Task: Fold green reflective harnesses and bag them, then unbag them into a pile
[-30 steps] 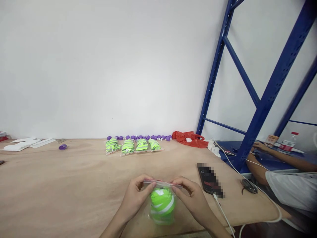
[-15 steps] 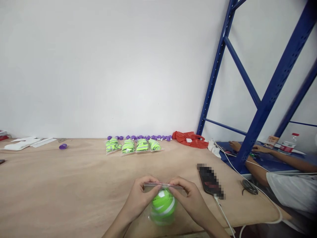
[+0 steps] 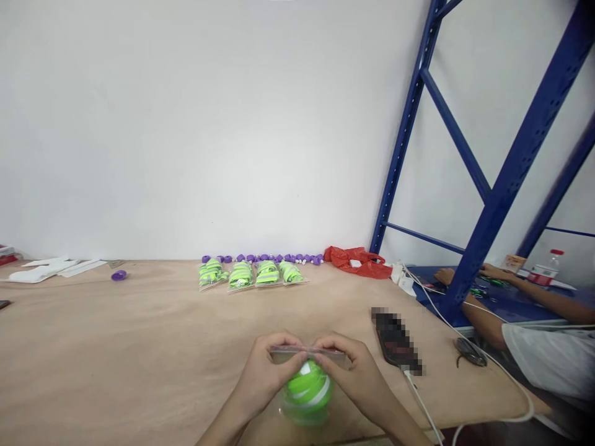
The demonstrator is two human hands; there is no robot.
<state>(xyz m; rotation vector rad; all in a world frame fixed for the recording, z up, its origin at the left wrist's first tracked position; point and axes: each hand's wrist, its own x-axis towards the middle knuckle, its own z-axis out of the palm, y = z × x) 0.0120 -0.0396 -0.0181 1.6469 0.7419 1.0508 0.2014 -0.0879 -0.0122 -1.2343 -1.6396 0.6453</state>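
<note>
A clear plastic zip bag (image 3: 284, 355) is pinched along its top edge by both of my hands, thumbs toward me and fingers behind. My left hand (image 3: 274, 365) grips the edge left of its middle, and my right hand (image 3: 343, 364) grips it just to the right. Inside the bag sits a rolled neon-green strap (image 3: 307, 390) with pale reflective stripes. Its lower part is blurred. Farther back on the table, several similar bagged green straps (image 3: 240, 274) lie in a row.
Several small purple items (image 3: 264, 257) line the wall behind the bags. A red plastic bag (image 3: 357, 260) lies right of them. The phone (image 3: 395, 339) with its white cable rests right of my hands. A co-worker's arm (image 3: 483, 322) is beyond the blue rack post (image 3: 502, 186).
My thumbs and fingertips have drawn closer together at the middle of the bag's top edge. The edge sits slightly lower in view. The co-worker's hands have shifted a little.
</note>
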